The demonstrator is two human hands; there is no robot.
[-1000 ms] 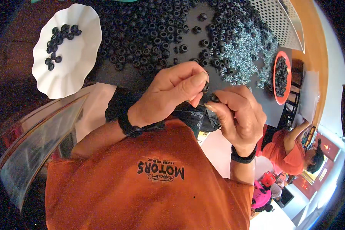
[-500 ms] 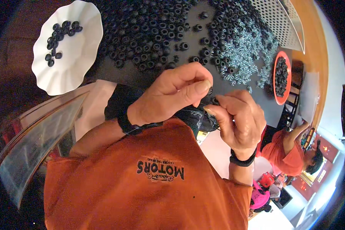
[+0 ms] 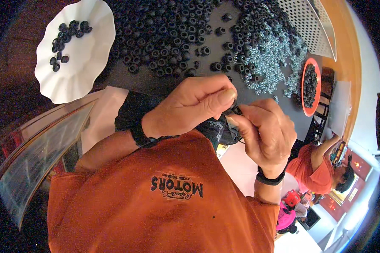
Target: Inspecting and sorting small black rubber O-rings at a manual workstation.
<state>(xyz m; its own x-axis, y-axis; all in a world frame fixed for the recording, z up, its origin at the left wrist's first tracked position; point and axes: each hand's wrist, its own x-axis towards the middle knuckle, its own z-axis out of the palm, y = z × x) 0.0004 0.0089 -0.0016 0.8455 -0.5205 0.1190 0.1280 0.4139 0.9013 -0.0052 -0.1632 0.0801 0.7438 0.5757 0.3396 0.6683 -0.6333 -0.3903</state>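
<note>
From the head view, my left hand (image 3: 190, 107) and right hand (image 3: 268, 133) meet at chest height, fingertips pinched narrow together on a small black ring (image 3: 236, 110), mostly hidden between them. I judge this the fitting step; the next move calls for a steady pinch and a short carry. Beyond lies a dark table (image 3: 156, 84) heaped with black rings (image 3: 164, 38) and silvery washers (image 3: 270, 63), a white dish (image 3: 78, 63) at left, an orange dish (image 3: 310, 86) at right; another person (image 3: 321, 168) sits beyond

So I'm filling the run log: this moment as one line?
left hand: pinching small black ring | right hand: pinching same ring | white plate: some rings
</note>
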